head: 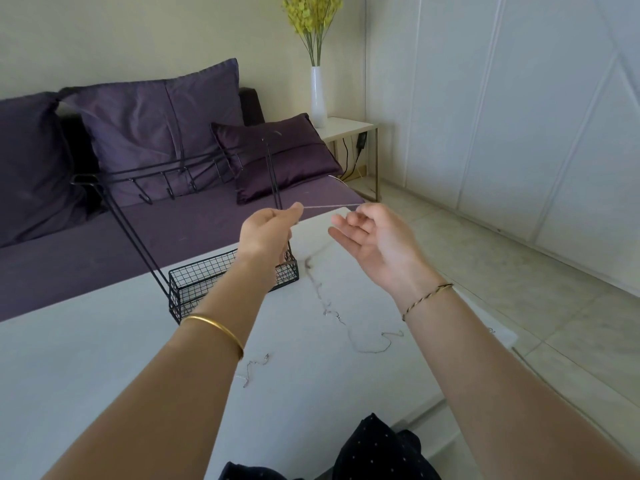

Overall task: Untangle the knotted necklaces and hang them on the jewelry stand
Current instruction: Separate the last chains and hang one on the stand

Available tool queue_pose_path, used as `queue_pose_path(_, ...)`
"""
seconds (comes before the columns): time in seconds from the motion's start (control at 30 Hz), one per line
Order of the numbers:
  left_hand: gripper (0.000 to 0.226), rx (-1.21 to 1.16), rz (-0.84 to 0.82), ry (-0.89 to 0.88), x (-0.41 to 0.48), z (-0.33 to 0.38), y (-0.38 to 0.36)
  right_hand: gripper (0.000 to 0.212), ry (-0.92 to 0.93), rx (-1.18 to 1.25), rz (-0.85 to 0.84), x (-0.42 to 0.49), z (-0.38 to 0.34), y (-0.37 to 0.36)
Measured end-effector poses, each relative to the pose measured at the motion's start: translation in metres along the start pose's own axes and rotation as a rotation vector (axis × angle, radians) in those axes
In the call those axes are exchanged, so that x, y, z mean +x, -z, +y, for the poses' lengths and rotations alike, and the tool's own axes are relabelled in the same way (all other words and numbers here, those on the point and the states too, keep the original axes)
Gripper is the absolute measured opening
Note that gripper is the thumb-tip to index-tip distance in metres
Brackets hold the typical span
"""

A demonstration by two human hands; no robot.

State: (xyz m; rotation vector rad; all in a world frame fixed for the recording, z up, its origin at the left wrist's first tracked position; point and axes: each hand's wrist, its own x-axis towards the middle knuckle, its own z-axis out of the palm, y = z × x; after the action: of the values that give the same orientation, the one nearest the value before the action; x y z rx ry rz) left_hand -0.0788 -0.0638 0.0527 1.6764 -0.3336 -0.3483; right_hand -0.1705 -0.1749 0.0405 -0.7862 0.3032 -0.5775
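Note:
Both hands are raised above the white table (104, 358) with a thin silver necklace (329, 206) stretched taut between them. My left hand (268, 230) pinches one end between thumb and fingertips. My right hand (370, 237) pinches the other end at thumb and forefinger, its other fingers spread loose. The black wire jewelry stand (166, 174), a hook bar on legs over a mesh basket (207, 271), rises just behind my left hand. More thin chains lie on the table: one trailing line (320, 296), a loop (375, 342) and a small piece (254, 367).
A purple sofa with cushions (156, 126) runs behind the table. A small white side table (349, 128) carries a white vase (318, 97) of yellow flowers. Tiled floor and a white wall lie to the right. Dark dotted fabric (374, 448) shows at the bottom edge.

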Motion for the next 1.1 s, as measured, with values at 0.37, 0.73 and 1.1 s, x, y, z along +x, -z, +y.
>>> queue_pose_path(0.37, 0.038, 0.392, 0.151, -0.220, 0.003, -0.008, 0.002, 0.013, 0.167, -0.350, 0.358, 0.018, 0.002, 0.041)
queue_pose_path(0.73, 0.047, 0.582, 0.044, -0.285, 0.004, -0.011, -0.013, 0.045, 0.320, -1.055, 0.184, 0.013, 0.022, 0.038)
queue_pose_path(1.1, 0.072, 0.749, -0.598, 0.152, -0.002, -0.031, -0.009, 0.048, -0.141, -0.728, 0.247, 0.028, 0.000, 0.021)
